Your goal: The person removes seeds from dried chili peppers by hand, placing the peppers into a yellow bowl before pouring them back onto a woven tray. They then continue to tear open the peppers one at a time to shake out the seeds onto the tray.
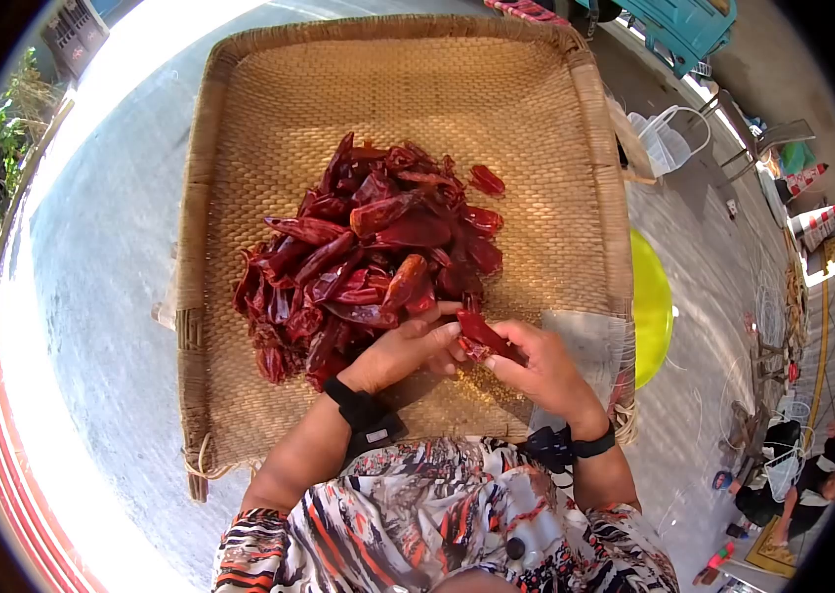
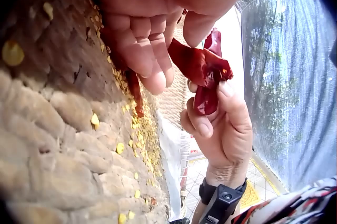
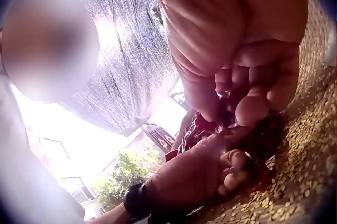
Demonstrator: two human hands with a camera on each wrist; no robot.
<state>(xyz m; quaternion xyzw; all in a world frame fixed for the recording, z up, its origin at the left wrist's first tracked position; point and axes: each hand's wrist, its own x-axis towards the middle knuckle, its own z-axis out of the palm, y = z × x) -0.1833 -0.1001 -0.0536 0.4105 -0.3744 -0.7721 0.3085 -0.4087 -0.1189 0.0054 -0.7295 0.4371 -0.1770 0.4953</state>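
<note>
Both hands hold one dried red chili pepper (image 1: 483,334) just in front of a heap of dried red chilies (image 1: 378,247). My right hand (image 1: 554,374) pinches it between thumb and fingers, which shows clearly in the left wrist view, where the pepper (image 2: 204,66) looks split and folded. At its other end, the thumb and forefinger of my left hand (image 1: 406,354) pinch it, the remaining fingers loosely bent beside the heap. In the right wrist view my right hand's palm hides much of the pepper. Pale yellow seeds (image 3: 295,176) lie scattered beneath the hands.
A large woven basket tray (image 1: 603,198) with a raised rim carries the heap. Grey sheeting (image 1: 585,341) covers its right front part. A yellow-green round object (image 1: 651,306) shows beyond the right rim, and a white plastic basket (image 1: 669,143) stands farther back. Another person (image 1: 803,494) sits at far right.
</note>
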